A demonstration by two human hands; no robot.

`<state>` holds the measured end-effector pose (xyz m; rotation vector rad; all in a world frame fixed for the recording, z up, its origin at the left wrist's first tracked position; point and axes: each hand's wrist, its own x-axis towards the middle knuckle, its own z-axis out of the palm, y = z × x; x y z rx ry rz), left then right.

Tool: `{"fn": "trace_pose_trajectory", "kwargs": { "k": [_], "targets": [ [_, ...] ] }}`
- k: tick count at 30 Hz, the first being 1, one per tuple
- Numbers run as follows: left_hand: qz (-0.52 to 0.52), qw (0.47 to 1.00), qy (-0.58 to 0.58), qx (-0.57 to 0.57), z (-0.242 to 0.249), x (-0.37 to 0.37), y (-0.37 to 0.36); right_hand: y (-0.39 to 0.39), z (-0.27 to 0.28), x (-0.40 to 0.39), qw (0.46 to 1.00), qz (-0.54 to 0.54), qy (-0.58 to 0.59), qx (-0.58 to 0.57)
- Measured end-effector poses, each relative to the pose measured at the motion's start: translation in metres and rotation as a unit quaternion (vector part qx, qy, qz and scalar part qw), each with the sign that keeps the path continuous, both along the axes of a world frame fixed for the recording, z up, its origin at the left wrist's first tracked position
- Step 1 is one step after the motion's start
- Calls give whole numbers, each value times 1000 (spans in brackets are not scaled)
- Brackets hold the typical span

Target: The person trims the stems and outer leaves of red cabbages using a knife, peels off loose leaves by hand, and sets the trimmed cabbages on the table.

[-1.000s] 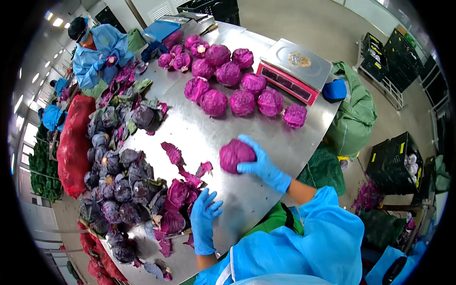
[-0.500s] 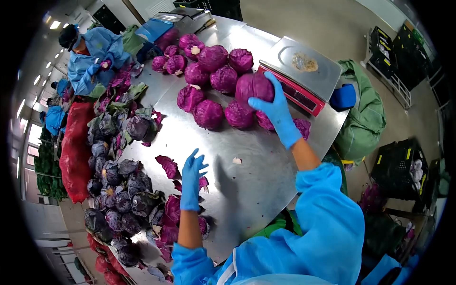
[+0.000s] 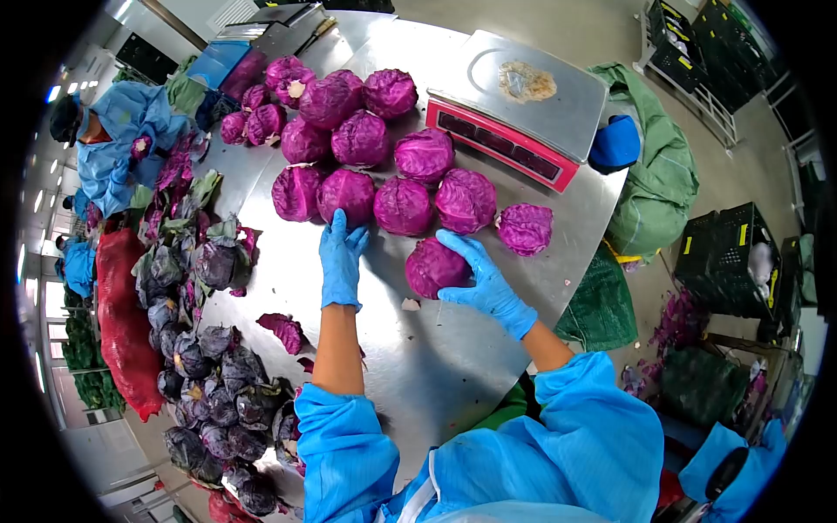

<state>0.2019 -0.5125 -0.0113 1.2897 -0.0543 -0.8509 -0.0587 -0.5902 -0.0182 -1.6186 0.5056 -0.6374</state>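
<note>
Both my hands wear blue gloves over the metal table. My right hand [image 3: 479, 283] curves round the right side of a peeled purple cabbage [image 3: 436, 268] that rests on the table, nearest to me. My left hand [image 3: 342, 261] has its fingers apart and its fingertips at the lower edge of another purple cabbage [image 3: 346, 193]; it holds nothing. Several more peeled cabbages lie beyond my hands, among them one [image 3: 404, 207] in the middle and one [image 3: 525, 229] at the right end.
A scale [image 3: 523, 105] with a red front stands at the back right, a blue cap [image 3: 615, 144] beside it. Unpeeled dark cabbages [image 3: 218, 392] and loose leaves pile up at left, near a red net sack [image 3: 126, 322]. A co-worker [image 3: 131, 139] is at far left.
My right hand has come down toward me with a cabbage, now on the table. My left hand has moved forward to the cabbage group. The view has shifted.
</note>
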Motion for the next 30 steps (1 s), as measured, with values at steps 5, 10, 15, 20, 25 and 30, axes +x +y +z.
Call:
{"fn": "trace_pose_trajectory", "kwargs": {
  "k": [5,10,15,20,25,30],
  "targets": [
    [-15,999,23,24,-8,3,-9,18,12,1,988,-124,57,-73],
    [27,984,-162,62,2,-51,21,17,-14,25,990,-104,-90,-14],
    [-95,956,-265,86,94,-134,152,20,-13,15,988,-112,-66,-89],
    [182,889,-344,241,94,-178,336,117,52,20,980,103,-2,-170],
    [469,820,-165,282,80,-199,502,295,56,43,824,536,-143,-112],
    [378,766,-331,402,44,-129,591,411,11,67,728,397,72,-555]
  ]
}}
